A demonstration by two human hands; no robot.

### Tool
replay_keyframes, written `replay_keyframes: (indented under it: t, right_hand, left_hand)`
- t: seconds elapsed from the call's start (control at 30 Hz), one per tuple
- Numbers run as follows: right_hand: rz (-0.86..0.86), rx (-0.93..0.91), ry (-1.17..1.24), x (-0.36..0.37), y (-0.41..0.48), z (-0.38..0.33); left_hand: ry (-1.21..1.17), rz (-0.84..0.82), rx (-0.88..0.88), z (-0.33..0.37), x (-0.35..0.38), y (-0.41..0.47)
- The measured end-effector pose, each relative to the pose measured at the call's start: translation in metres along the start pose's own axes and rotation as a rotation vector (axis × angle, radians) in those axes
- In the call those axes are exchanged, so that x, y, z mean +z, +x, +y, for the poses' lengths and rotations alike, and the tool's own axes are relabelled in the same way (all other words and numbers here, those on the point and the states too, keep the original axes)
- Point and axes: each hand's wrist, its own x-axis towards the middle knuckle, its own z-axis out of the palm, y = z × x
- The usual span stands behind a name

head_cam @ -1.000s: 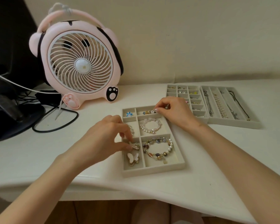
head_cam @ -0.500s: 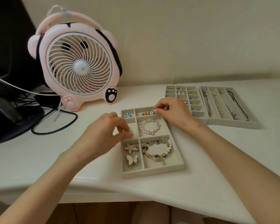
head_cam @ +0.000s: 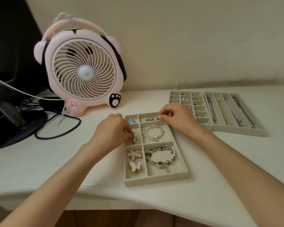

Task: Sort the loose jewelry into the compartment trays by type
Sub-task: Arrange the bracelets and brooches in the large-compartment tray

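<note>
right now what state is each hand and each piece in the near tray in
left hand, pinching a small sparkly piece inside the grey compartment tray
right hand, pinching a gold charm piece at the tray's back
white pearl bracelet, lying loose, untouched
silver starfish clip, lying beside gold butterfly clip
pink round fan, upright; spinning unclear

Home desk setup: pink animal-shaped fan [head_cam: 82, 66] against cream wall, monitor stand [head_cam: 10, 126] with cables, jewelry trays [head_cam: 156, 180] on white surface [head_cam: 39, 161].
</note>
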Motion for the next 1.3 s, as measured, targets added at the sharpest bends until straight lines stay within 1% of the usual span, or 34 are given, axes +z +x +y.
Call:
replay_keyframes:
  t: [0.13, 0.27, 0.33, 0.43, 0.63, 0.73, 0.8, 0.83, 0.87, 0.93, 1.0, 1.1, 1.13, 1.2, 1.3]
  right_hand:
    - [0.006, -0.012, -0.041, -0.002, 0.000, 0.000]
    - [0.020, -0.083, -0.066, -0.001, 0.000, -0.003]
    - [0.012, -0.098, -0.076, -0.001, -0.001, -0.004]
    - [0.003, -0.087, -0.071, -0.001, -0.001, -0.003]
    - [0.009, -0.069, -0.037, -0.001, -0.001, -0.002]
    - [0.026, -0.067, -0.023, -0.005, -0.001, -0.007]
    - [0.030, -0.061, -0.042, -0.009, 0.001, -0.010]
    - [0.025, -0.059, -0.064, -0.012, 0.002, -0.011]
    - [0.015, -0.061, -0.087, -0.015, 0.002, -0.014]
    - [-0.026, -0.067, -0.137, -0.023, -0.002, -0.018]
    - [-0.081, -0.074, -0.186, -0.031, -0.012, -0.021]
    - [-0.131, -0.060, -0.240, -0.042, -0.035, -0.018]
    - [-0.129, -0.044, -0.251, -0.044, -0.042, -0.015]
    - [-0.104, -0.001, -0.258, -0.049, -0.052, -0.006]
    - [-0.053, 0.064, -0.246, -0.058, -0.064, 0.012]
  left_hand:
    - [0.006, 0.002, 0.008, 0.000, 0.000, 0.001]
    - [0.006, 0.027, 0.018, -0.001, 0.002, 0.001]
    - [0.003, 0.028, -0.007, 0.001, 0.003, 0.000]
    - [0.021, -0.003, -0.033, 0.004, 0.003, 0.001]
    - [0.055, -0.056, -0.008, 0.005, -0.001, 0.003]
    - [0.004, -0.021, -0.020, 0.001, 0.000, 0.000]
    - [-0.079, 0.033, -0.022, 0.000, -0.003, -0.008]
    - [-0.143, 0.030, -0.027, 0.000, -0.006, -0.014]
    - [-0.223, -0.007, -0.035, 0.001, -0.009, -0.022]
    - [-0.358, -0.133, -0.031, 0.005, -0.016, -0.042]
    - [-0.368, -0.203, 0.013, 0.008, -0.017, -0.062]
    - [-0.323, -0.250, 0.043, 0.015, -0.013, -0.082]
    - [-0.309, -0.244, 0.052, 0.020, -0.010, -0.085]
    - [-0.252, -0.181, 0.068, 0.028, -0.003, -0.089]
    - [-0.214, -0.091, 0.034, 0.029, 0.004, -0.088]
